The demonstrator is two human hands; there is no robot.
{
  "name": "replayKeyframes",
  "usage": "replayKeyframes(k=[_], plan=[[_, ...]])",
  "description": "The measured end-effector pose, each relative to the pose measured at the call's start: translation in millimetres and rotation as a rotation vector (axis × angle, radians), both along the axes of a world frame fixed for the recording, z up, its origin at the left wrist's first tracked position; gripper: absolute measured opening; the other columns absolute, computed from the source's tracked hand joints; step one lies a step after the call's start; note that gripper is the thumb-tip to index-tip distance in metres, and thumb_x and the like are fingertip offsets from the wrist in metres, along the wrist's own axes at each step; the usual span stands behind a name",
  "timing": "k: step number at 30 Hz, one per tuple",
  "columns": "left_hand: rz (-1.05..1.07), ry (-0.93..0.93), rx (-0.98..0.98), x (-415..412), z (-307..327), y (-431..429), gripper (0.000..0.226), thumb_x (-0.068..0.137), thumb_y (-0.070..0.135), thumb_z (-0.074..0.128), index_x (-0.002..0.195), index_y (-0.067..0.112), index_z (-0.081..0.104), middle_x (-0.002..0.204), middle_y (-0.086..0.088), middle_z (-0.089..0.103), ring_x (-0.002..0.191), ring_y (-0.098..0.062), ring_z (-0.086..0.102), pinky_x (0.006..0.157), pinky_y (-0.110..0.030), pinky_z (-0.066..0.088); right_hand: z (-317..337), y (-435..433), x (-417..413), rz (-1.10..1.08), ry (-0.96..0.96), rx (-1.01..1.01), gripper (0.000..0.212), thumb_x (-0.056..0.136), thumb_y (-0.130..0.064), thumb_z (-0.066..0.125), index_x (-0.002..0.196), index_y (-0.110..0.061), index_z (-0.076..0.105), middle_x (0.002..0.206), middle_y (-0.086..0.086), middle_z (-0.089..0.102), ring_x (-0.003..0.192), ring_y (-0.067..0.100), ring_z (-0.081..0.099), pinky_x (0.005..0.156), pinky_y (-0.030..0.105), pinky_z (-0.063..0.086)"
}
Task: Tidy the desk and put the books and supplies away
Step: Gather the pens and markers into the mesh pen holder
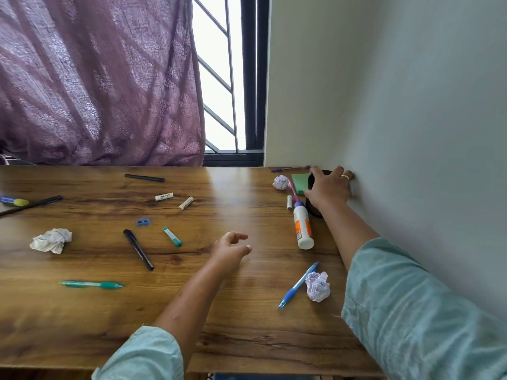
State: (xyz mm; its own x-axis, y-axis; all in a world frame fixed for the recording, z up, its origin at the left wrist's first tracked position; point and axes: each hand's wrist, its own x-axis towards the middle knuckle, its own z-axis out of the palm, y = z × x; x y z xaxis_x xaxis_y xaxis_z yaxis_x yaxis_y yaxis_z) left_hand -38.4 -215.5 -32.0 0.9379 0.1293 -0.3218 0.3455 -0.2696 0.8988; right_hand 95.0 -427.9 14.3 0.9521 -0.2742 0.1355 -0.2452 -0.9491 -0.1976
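Note:
Supplies lie scattered over the wooden desk (pixel 247 338). My right hand (pixel 329 187) reaches to the far right corner by the wall and is wrapped over a black cup-like holder (pixel 312 208), mostly hidden under it. A green sticky pad (pixel 299 182), a pink pen (pixel 292 190) and a glue bottle (pixel 303 229) lie just left of it. My left hand (pixel 231 249) hovers over the desk's middle, fingers loosely curled, holding nothing. Near it lie a teal lead case (pixel 172 236), a black marker (pixel 138 249) and a blue sharpener (pixel 143 221).
Crumpled paper balls sit at the left (pixel 51 240), far right (pixel 280 182) and near right (pixel 317 286), the last beside a blue pen (pixel 298 284). A green pen (pixel 92 284), two white sticks (pixel 164 196), black pens and a purple pen (pixel 290 168) also lie about. The wall bounds the right; a curtain hangs behind.

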Motion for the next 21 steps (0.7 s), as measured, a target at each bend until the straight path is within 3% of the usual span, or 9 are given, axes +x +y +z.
replayKeyframes(k=[4, 6, 8, 10, 12, 14, 16, 18, 21], plan=[[0.010, 0.014, -0.017, -5.9, 2.7, -1.6, 0.030, 0.090, 0.020, 0.062, 0.120, 0.024, 0.057, 0.134, -0.003, 0.047, 0.113, -0.019, 0.051, 0.081, -0.032, 0.047, 25.4, 13.7, -15.9, 0.076, -0.226, -0.054, 0.051, 0.087, -0.035, 0.063, 0.132, -0.029, 0.040, 0.136, 0.020, 0.029, 0.126, 0.039, 0.033, 0.080, 0.040, 0.050], [0.011, 0.020, -0.069, -7.8, 6.5, -4.0, 0.032, 0.091, 0.022, 0.061, 0.122, 0.023, 0.054, 0.135, -0.005, 0.047, 0.112, -0.019, 0.051, 0.082, -0.033, 0.048, 35.2, 25.5, -26.5, 0.121, -0.384, 0.127, 0.052, 0.086, -0.042, 0.062, 0.131, -0.031, 0.040, 0.137, 0.018, 0.029, 0.125, 0.037, 0.034, 0.080, 0.040, 0.050], [0.019, 0.015, -0.154, -10.4, 12.1, -6.7, 0.038, 0.090, 0.029, 0.062, 0.125, 0.024, 0.050, 0.136, -0.005, 0.046, 0.112, -0.018, 0.049, 0.085, -0.036, 0.048, 37.6, 41.3, -35.5, 0.139, -0.474, 0.496, 0.050, 0.086, -0.048, 0.060, 0.129, -0.033, 0.040, 0.132, 0.014, 0.034, 0.118, 0.030, 0.039, 0.082, 0.036, 0.050], [0.021, -0.023, -0.211, -11.8, 15.3, -7.9, 0.053, 0.086, 0.037, 0.065, 0.132, 0.027, 0.042, 0.138, -0.001, 0.043, 0.114, -0.018, 0.047, 0.088, -0.036, 0.049, 32.7, 60.6, -48.3, 0.131, -0.326, 1.002, 0.046, 0.088, -0.055, 0.054, 0.125, -0.029, 0.044, 0.129, 0.012, 0.044, 0.110, 0.026, 0.048, 0.086, 0.039, 0.052], [0.036, -0.099, -0.260, -14.4, 16.3, -6.5, 0.071, 0.081, 0.042, 0.067, 0.141, 0.027, 0.031, 0.138, 0.001, 0.040, 0.116, -0.019, 0.046, 0.088, -0.036, 0.048, 21.0, 76.8, -62.3, 0.023, 0.070, 1.544, 0.045, 0.089, -0.060, 0.047, 0.116, -0.024, 0.051, 0.121, 0.013, 0.056, 0.107, 0.030, 0.056, 0.085, 0.046, 0.054], [0.112, -0.212, -0.318, -16.2, 13.8, -1.7, 0.078, 0.075, 0.040, 0.071, 0.140, 0.024, 0.031, 0.137, 0.001, 0.045, 0.118, -0.019, 0.050, 0.087, -0.032, 0.048, 1.7, 91.4, -81.8, -0.034, 0.468, 1.779, 0.052, 0.089, -0.063, 0.045, 0.114, -0.019, 0.055, 0.112, 0.014, 0.062, 0.102, 0.032, 0.061, 0.080, 0.048, 0.056], [0.221, -0.349, -0.346, -20.7, 10.6, 5.5, 0.082, 0.062, 0.037, 0.081, 0.132, 0.019, 0.042, 0.128, -0.001, 0.056, 0.113, -0.014, 0.056, 0.091, -0.029, 0.048, -17.2, 105.4, -100.5, -0.013, 0.602, 1.698, 0.051, 0.093, -0.057, 0.042, 0.116, -0.014, 0.057, 0.105, 0.014, 0.064, 0.091, 0.030, 0.062, 0.068, 0.042, 0.056], [0.281, -0.411, -0.315, -25.8, 5.0, 14.0, 0.087, 0.050, 0.039, 0.090, 0.125, 0.016, 0.050, 0.119, -0.002, 0.063, 0.108, -0.014, 0.061, 0.097, -0.038, 0.049, -28.8, 113.4, -113.3, 0.055, 0.516, 1.487, 0.037, 0.099, -0.039, 0.042, 0.111, -0.009, 0.060, 0.095, 0.012, 0.063, 0.081, 0.025, 0.061, 0.066, 0.038, 0.055], [0.244, -0.433, -0.142, -38.3, -4.9, 22.5, 0.082, 0.053, 0.027, 0.092, 0.122, 0.019, 0.049, 0.116, 0.004, 0.061, 0.107, -0.012, 0.059, 0.099, -0.039, 0.047, -27.3, 104.4, -124.7, 0.340, 0.381, 0.800, 0.023, 0.094, -0.014, 0.047, 0.107, -0.011, 0.067, 0.104, 0.011, 0.067, 0.094, 0.026, 0.064, 0.083, 0.036, 0.053]])
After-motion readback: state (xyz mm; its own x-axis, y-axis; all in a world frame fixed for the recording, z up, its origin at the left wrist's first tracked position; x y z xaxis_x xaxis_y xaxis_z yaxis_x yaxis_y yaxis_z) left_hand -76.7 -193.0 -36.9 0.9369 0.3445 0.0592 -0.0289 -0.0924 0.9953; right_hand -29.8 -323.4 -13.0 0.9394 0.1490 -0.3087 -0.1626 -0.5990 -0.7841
